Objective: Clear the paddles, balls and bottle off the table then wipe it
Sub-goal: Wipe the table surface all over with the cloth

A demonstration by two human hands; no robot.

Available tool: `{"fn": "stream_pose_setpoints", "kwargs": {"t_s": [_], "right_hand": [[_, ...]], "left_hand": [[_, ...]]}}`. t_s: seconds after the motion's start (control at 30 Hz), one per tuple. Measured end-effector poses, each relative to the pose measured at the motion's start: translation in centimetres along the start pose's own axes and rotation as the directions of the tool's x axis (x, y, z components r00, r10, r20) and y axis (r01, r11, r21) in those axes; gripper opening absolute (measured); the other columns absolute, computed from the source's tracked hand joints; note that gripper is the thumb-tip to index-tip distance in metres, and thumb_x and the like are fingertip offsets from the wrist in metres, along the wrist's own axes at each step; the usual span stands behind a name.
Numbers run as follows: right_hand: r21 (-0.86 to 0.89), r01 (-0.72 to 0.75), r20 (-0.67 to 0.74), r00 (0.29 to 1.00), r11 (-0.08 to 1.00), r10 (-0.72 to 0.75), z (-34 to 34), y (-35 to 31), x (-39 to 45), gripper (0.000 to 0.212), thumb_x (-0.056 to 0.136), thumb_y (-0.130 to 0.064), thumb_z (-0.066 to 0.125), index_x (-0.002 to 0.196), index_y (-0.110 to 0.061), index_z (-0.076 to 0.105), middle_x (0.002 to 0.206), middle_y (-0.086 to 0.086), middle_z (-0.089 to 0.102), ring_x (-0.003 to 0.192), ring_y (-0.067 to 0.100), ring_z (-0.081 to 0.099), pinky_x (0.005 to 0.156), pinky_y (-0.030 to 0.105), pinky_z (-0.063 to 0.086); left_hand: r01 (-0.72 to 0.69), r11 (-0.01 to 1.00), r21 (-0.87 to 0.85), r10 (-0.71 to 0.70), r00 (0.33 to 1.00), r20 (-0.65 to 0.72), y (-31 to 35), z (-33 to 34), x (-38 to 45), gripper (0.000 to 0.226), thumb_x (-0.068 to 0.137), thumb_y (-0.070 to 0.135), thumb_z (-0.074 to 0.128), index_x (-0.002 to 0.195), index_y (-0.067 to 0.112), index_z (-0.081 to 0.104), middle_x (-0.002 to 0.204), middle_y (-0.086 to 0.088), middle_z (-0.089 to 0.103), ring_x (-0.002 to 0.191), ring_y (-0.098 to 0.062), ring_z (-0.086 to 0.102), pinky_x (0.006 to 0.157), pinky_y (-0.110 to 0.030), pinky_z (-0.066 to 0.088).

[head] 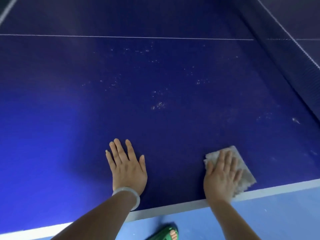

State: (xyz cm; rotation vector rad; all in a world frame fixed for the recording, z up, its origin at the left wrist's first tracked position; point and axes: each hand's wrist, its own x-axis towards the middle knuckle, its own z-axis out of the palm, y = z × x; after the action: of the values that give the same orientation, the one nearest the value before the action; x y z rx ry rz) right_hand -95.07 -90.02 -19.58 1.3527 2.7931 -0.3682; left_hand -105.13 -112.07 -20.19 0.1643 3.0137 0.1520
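Hands lie flat on the dark blue table (155, 80), which fills nearly the whole frame. At lower centre the left hand (127, 168) rests palm down on the bare surface, fingers stretched out and slightly spread, holding nothing; a pale bangle (129, 194) circles its wrist. At lower right the right hand (221, 177) presses palm down on a grey-white cloth (242, 172) — fingers extended and laid over it rather than curled around it. The cloth sits flat on the table just inside the white edge stripe (173, 208) that runs along the near border, and its lower corner reaches onto that stripe.

Small whitish specks (158, 104) are scattered over the tabletop through the centre and toward the right of the frame, with a few more smudges near the right edge. A thin white line (121, 37) crosses the table across the upper part of the frame. At the upper right a dark net (294, 54) with a white top band runs diagonally.

Below the table edge, along the bottom of the frame, is a light blue floor (268, 219) — and a foot in a green sandal (166, 233) at bottom centre
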Motion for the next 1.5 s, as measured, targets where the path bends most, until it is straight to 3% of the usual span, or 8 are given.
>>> {"fn": "stream_pose_setpoints", "kwargs": {"t_s": [0.23,0.43,0.87,1.1,1.23,1.33,1.4,1.5], "right_hand": [[-0.036,0.810,0.223,0.578,0.586,-0.785,1.8,-9.2,3.1,0.061,0.099,-0.048,0.008,0.156,-0.028,0.003,0.163,-0.012,-0.009,0.147,0.007,-0.021,0.120,0.037,-0.015],[-0.004,0.116,0.084,0.990,0.993,-0.115,0.0,-4.5,9.8,0.062,0.102,-0.047,0.012,0.156,-0.021,0.001,0.165,0.002,-0.001,0.151,0.019,-0.009,0.122,0.049,-0.003],[-0.022,0.789,0.265,0.596,0.613,-0.758,5.0,-23.8,7.5,0.058,0.104,-0.043,0.017,0.156,-0.026,-0.003,0.164,-0.004,-0.011,0.150,0.019,-0.016,0.120,0.046,-0.015],[-0.087,0.192,0.091,0.979,0.978,-0.184,1.0,-9.8,15.7,0.061,0.102,-0.045,0.011,0.157,-0.021,0.000,0.165,0.003,-0.001,0.151,0.025,-0.002,0.120,0.056,-0.001],[0.014,-0.120,0.047,0.992,0.993,0.119,0.6,-9.1,12.5,0.061,0.103,-0.042,0.015,0.157,-0.017,0.003,0.165,0.006,-0.001,0.151,0.028,-0.005,0.120,0.056,-0.004],[-0.058,0.280,0.056,0.959,0.958,-0.277,2.6,-12.9,6.7,0.061,0.103,-0.042,0.016,0.156,-0.018,0.000,0.162,0.003,-0.007,0.151,0.027,-0.005,0.120,0.053,-0.007],[-0.116,0.646,0.139,0.763,0.755,-0.631,3.7,-13.6,2.9,0.059,0.102,-0.045,0.012,0.155,-0.021,-0.002,0.161,-0.002,-0.011,0.151,0.021,-0.011,0.121,0.049,-0.008],[-0.130,0.768,0.175,0.640,0.626,-0.748,2.9,-9.9,4.5,0.058,0.103,-0.044,0.016,0.155,-0.023,0.000,0.163,-0.005,-0.006,0.150,0.015,-0.013,0.122,0.045,-0.007]], "left_hand": [[-0.005,1.000,0.009,0.005,1.000,-0.022,0.0,0.1,0.1,0.073,0.096,0.046,0.015,0.150,-0.001,0.028,0.156,-0.031,0.017,0.147,-0.044,0.012,0.118,-0.058,0.014],[0.003,1.000,0.006,-0.002,1.000,-0.029,0.0,0.3,0.2,0.071,0.097,0.045,0.011,0.151,0.000,0.025,0.157,-0.030,0.015,0.148,-0.043,0.008,0.118,-0.058,0.014],[0.004,1.000,-0.008,-0.005,0.999,-0.046,-0.3,0.7,0.2,0.069,0.099,0.046,0.013,0.152,0.002,0.022,0.158,-0.029,0.011,0.149,-0.041,0.004,0.119,-0.057,0.013],[-0.009,1.000,-0.015,0.009,1.000,-0.028,-0.2,0.7,0.3,0.069,0.099,0.045,0.014,0.152,0.001,0.022,0.157,-0.031,0.011,0.148,-0.043,0.003,0.119,-0.058,0.010],[-0.013,1.000,-0.010,0.013,1.000,-0.013,-0.2,0.5,0.2,0.070,0.099,0.045,0.016,0.151,0.000,0.024,0.157,-0.031,0.011,0.148,-0.044,0.003,0.118,-0.059,0.012],[-0.013,1.000,-0.010,0.013,1.000,-0.002,-0.2,0.4,0.2,0.070,0.098,0.045,0.016,0.151,0.000,0.025,0.157,-0.031,0.012,0.148,-0.044,0.005,0.118,-0.059,0.013],[-0.018,1.000,-0.002,0.018,1.000,-0.005,-0.2,0.4,0.2,0.070,0.097,0.045,0.016,0.151,0.000,0.025,0.157,-0.031,0.012,0.148,-0.044,0.006,0.118,-0.059,0.012],[-0.013,1.000,0.009,0.013,1.000,-0.011,-0.2,0.3,0.1,0.070,0.098,0.044,0.018,0.151,-0.001,0.025,0.156,-0.032,0.013,0.147,-0.045,0.008,0.118,-0.059,0.012]]}}
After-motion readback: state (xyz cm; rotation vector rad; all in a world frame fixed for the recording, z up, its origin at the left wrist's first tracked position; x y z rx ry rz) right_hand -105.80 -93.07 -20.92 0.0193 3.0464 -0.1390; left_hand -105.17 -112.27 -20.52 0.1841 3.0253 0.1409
